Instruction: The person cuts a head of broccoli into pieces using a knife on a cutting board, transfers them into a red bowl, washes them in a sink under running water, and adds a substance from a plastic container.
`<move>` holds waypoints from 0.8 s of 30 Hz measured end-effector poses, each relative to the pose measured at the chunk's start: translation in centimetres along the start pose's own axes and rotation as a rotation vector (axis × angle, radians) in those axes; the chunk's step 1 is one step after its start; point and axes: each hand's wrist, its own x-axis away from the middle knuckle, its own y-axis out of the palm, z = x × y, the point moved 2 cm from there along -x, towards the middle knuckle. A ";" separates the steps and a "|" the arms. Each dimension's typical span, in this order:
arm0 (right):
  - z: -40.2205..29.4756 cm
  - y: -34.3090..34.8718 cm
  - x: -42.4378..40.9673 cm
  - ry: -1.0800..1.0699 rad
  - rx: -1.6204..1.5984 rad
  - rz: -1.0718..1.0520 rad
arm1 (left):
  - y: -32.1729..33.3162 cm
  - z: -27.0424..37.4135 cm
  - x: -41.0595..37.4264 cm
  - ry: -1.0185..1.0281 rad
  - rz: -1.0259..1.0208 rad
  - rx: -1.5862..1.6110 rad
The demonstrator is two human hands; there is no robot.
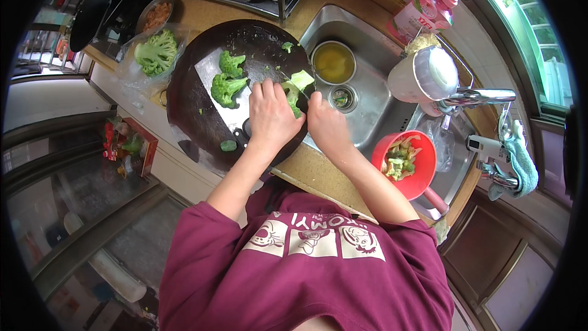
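On a dark round chopping board [271, 37], my left hand [275, 112] presses a cut broccoli piece [293, 96] with its fingertips. My right hand [328, 122] is closed beside it on what looks like a small knife [303, 94]; only a thin line of blade shows, against the pale broccoli stem [302, 79]. Left of my hands a cleaver [209, 69] lies flat, its black handle partly behind my left wrist. Two broccoli florets [228, 90] rest on or against its wide blade. A small floret [287, 46] and green crumbs are scattered over the board.
Right of the board is a steel sink [372, 115] holding a metal bowl of yellowish liquid [334, 62]. A red handled basin [425, 165] contains broccoli pieces. Broccoli in a plastic bag [156, 53] sits at left. Faucet [482, 96] and pink pump bottle [422, 16] stand right.
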 end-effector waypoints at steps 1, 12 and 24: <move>-0.1 0.2 -0.3 -0.005 -0.006 -0.003 | 0.1 0.0 0.0 0.003 0.023 -0.005; -0.1 -1.0 -0.7 0.028 -0.155 -0.177 | 0.7 -0.3 -0.3 0.017 0.007 -0.004; 0.0 -0.6 -0.7 0.062 -0.204 -0.202 | 0.4 -0.2 -0.1 0.064 -0.066 0.027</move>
